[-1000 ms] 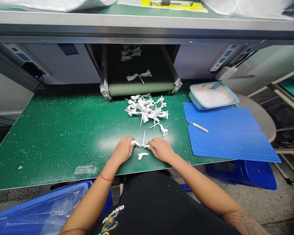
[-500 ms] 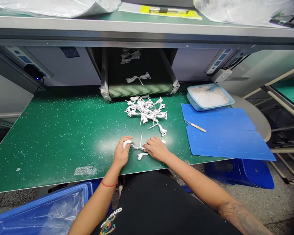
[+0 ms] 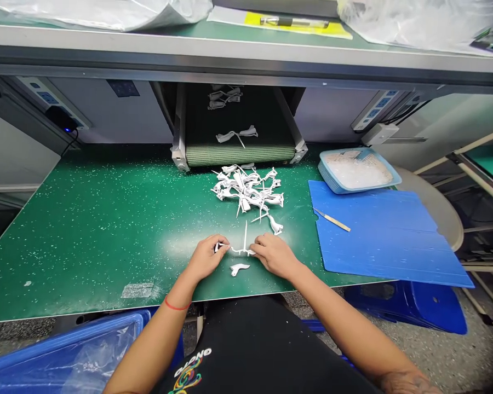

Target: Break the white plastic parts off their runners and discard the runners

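My left hand (image 3: 205, 256) and my right hand (image 3: 274, 254) rest near the front edge of the green table (image 3: 98, 224). Between them they pinch a small white plastic moulding (image 3: 243, 249), a sprue with a thin stem pointing up. The left fingers are closed on its left end, the right fingers on its right end. A loose white curved part (image 3: 239, 268) lies on the table just below the hands. A heap of several white mouldings (image 3: 248, 191) lies beyond them.
A short conveyor (image 3: 238, 131) under the shelf carries more white mouldings. At the right lie a blue corrugated sheet (image 3: 386, 230) with a small knife (image 3: 332, 219) and a pale blue basket (image 3: 355, 169). A blue bin (image 3: 66, 355) with plastic lining stands at lower left.
The left hand pulled a white piece off the moulding's left end, then came back to the sprue. The right hand kept its grip on the right end.
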{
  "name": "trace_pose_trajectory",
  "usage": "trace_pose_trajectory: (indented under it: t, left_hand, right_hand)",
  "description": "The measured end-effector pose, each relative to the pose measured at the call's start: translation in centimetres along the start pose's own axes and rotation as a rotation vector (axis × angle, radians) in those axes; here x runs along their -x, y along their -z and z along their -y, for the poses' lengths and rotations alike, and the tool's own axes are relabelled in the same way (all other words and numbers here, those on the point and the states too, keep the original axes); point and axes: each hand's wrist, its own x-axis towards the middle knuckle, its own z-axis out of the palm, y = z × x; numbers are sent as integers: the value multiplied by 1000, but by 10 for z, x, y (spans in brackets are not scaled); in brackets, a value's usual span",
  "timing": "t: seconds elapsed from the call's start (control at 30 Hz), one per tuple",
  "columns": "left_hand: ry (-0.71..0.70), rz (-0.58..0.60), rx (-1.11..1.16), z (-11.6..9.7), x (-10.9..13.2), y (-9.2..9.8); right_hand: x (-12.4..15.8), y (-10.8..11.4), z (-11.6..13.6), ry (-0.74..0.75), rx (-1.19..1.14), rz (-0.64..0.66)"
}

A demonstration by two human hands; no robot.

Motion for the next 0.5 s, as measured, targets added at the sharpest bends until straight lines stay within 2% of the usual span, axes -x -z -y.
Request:
trace_pose_trajectory:
  t: [0.1, 0.17, 0.27, 0.33, 0.37, 0.43, 0.5]
  left_hand:
    - [-46, 27, -19, -12, -4, 2]
    - [-32, 39, -7, -17, -4, 5]
    - [-8, 51, 177, -14, -12, 14]
    - [-56, 35, 328, -6, -27, 22]
    - [-85, -10, 332, -1, -39, 26]
    - [-128, -137, 125, 9, -68, 30]
    - [-163, -192, -237, 18, -100, 29]
  right_hand:
    - [-9, -4, 2, -30, 2, 125]
    - [-14, -6, 3, -64, 11, 134]
    - [-13, -9, 3, -100, -6, 42]
    - [-3, -12, -2, -134, -76, -38]
    - [5, -12, -9, -174, -132, -89]
    - [32, -7, -37, -333, -249, -203]
    - [70, 11, -82, -566, -284, -335]
